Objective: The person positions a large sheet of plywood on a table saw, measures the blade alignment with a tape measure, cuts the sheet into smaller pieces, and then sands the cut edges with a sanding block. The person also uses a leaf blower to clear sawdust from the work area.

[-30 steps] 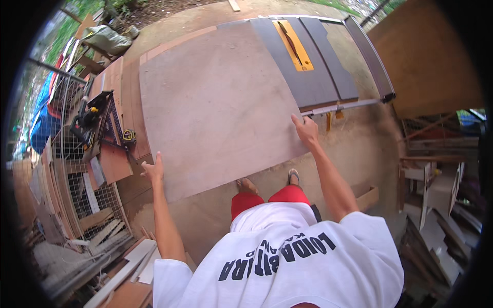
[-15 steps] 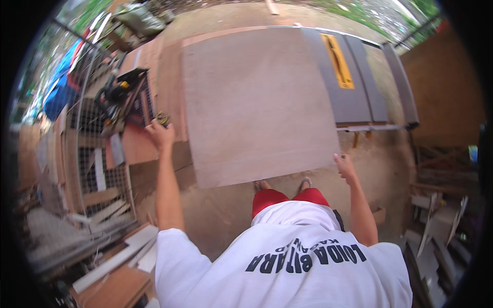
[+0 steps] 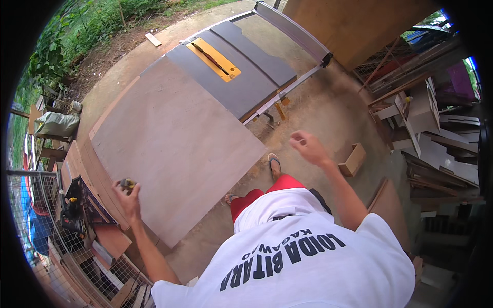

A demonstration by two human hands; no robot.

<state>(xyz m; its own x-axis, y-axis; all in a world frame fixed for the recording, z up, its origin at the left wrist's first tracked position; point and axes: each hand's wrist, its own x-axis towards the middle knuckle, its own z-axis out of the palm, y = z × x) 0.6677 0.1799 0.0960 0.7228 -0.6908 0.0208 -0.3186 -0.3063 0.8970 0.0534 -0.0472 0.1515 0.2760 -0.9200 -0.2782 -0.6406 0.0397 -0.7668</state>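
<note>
My left hand (image 3: 128,201) is closed around a small black and yellow tape measure (image 3: 128,183), at the left edge of a large flat wooden panel (image 3: 177,149). That panel lies level beside the table saw (image 3: 251,66), whose dark grey top has a yellow insert with a slot and blade. My right hand (image 3: 309,147) hangs in the air right of the panel's near corner, apart from it. Its fingers are loosely bent, with nothing in them.
A power tool (image 3: 71,210) lies by wire mesh at left. An open wooden box (image 3: 353,160) stands on the floor at right, before a pile of offcut boards (image 3: 436,138). The saw's fence rail (image 3: 295,31) runs along its far right side.
My right hand has come off the panel's near right corner and moved away from it. My left hand still holds the tape measure. The whole view has turned toward the right.
</note>
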